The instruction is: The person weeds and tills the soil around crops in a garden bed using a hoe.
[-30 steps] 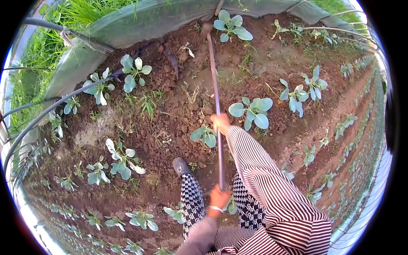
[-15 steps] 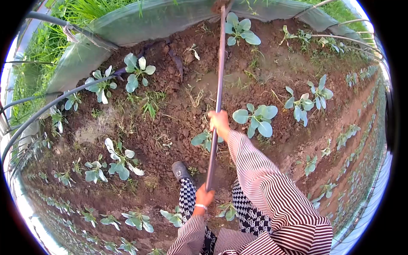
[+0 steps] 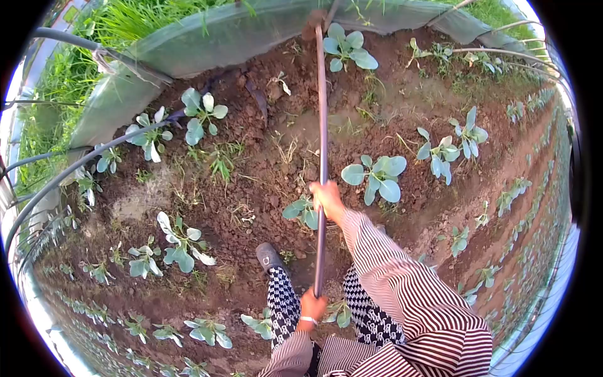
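A long-handled hoe (image 3: 323, 125) stretches away from me over the soil. Its dirt-covered head (image 3: 315, 25) is at the far end, by the plastic sheet, and its blade shape is hard to make out. My left hand (image 3: 312, 305), a white band at its wrist, is closed round the near end of the handle. Farther up, my right hand (image 3: 327, 198) grips the handle's middle. A leafy seedling (image 3: 303, 212) grows just beside and below that hand, and a larger one (image 3: 377, 177) stands to its right. Close to the hoe head is another broad-leaved plant (image 3: 349, 49).
A green plastic sheet (image 3: 239, 36) borders the far side, with grass (image 3: 138, 25) behind it. Bent hoop poles (image 3: 81, 164) arch in at the left. Rows of seedlings (image 3: 181, 244) cover both sides. My shoe (image 3: 269, 256) rests on the brown soil.
Both hands have come nearer to me and slightly right, still on the handle. The hoe's head has shifted left and a little nearer along the sheet.
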{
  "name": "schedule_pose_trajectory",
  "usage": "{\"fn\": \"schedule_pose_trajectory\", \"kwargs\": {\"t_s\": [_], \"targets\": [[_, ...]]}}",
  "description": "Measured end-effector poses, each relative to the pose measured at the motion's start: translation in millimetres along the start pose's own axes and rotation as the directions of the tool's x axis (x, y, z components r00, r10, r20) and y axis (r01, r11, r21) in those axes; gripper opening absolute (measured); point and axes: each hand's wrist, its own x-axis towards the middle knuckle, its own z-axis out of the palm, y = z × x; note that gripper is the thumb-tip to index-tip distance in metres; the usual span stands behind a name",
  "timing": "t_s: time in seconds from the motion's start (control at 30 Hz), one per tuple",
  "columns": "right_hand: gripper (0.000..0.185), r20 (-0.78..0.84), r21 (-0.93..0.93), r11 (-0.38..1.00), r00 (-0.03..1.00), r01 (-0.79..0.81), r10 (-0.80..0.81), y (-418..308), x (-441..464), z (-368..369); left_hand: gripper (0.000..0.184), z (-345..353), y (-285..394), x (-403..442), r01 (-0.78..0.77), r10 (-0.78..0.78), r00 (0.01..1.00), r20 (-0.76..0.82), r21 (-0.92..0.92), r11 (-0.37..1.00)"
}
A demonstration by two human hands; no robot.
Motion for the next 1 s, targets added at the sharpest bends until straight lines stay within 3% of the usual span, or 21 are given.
{"fn": "schedule_pose_trajectory", "kwargs": {"t_s": [0.03, 0.1, 0.17, 0.23, 0.3, 0.37, 0.4, 0.47, 0.57, 0.73, 0.83, 0.9, 0.93, 1.0], "targets": [[0.021, 0.005, -0.021, 0.998, 0.998, 0.057, -0.057, 0.9, 26.1, 2.2, 0.023, -1.1, 3.9, 25.0, -0.029, 0.028, 0.999, 0.021, 0.041, 0.999], [0.023, -0.140, -0.236, 0.972, 0.989, 0.016, -0.051, 3.4, 60.5, 3.0, 0.008, 19.2, -12.6, 47.9, 0.013, 0.000, 0.998, 0.061, -0.207, 0.978], [0.023, -0.246, -0.338, 0.940, 0.969, -0.055, -0.032, 37.2, 65.7, -12.6, 0.012, 31.7, 4.6, 10.2, 0.120, -0.066, 0.988, 0.139, -0.427, 0.896], [0.018, -0.163, -0.139, 0.990, 0.987, -0.030, 0.007, 20.5, 19.8, -12.5, 0.012, 12.3, 39.0, -32.4, 0.180, -0.120, 0.976, 0.181, -0.363, 0.914], [0.015, 0.001, -0.128, 0.990, 0.998, -0.059, 0.060, 47.2, -22.0, -23.6, 0.013, 4.8, 19.1, -84.2, 0.195, -0.164, 0.974, 0.155, -0.215, 0.957], [0.013, 0.044, 0.102, 0.975, 0.980, -0.196, 0.192, 33.5, -77.5, -14.6, 0.030, 4.8, -22.2, -109.1, -0.134, 0.147, 0.988, -0.051, 0.192, 0.972], [0.013, 0.086, 0.163, 0.960, 0.972, -0.228, 0.216, 22.5, -83.7, -11.3, 0.042, -7.0, -14.3, -118.9, -0.022, 0.031, 0.999, -0.040, 0.212, 0.977], [0.013, 0.167, 0.304, 0.898, 0.946, -0.318, 0.278, 17.8, -96.1, -5.3, 0.035, -25.6, -8.9, -121.1, 0.041, -0.018, 0.997, -0.075, 0.324, 0.945], [0.014, 0.202, 0.383, 0.870, 0.947, -0.311, 0.249, -9.0, -104.5, -16.3, 0.035, -29.4, -3.5, -106.5, 0.005, 0.025, 0.997, -0.079, 0.365, 0.931], [0.024, 0.119, 0.478, 0.869, 0.990, -0.125, 0.077, -67.5, -122.6, -72.9, 0.032, 3.6, 18.2, -86.8, -0.175, 0.205, 0.978, -0.037, 0.383, 0.907], [0.018, 0.023, 0.455, 0.883, 0.990, 0.117, -0.142, -109.7, -106.5, -112.2, 0.022, 21.2, 70.5, -56.4, -0.304, 0.331, 0.943, -0.017, 0.352, 0.885], [0.019, -0.075, 0.407, 0.846, 0.935, 0.345, -0.346, -133.5, -85.3, -130.2, 0.022, 32.9, 126.4, -27.2, -0.355, 0.365, 0.931, 0.008, 0.259, 0.898], [0.019, -0.117, 0.251, 0.877, 0.912, 0.409, -0.392, -138.8, -79.3, -136.5, 0.022, 43.9, 143.2, -1.6, -0.394, 0.407, 0.913, 0.005, 0.266, 0.880], [0.019, -0.220, 0.130, 0.906, 0.903, 0.403, -0.370, -140.3, -54.9, -145.0, 0.021, 64.9, 181.9, 43.4, -0.427, 0.433, 0.900, 0.040, 0.270, 0.863]]}}
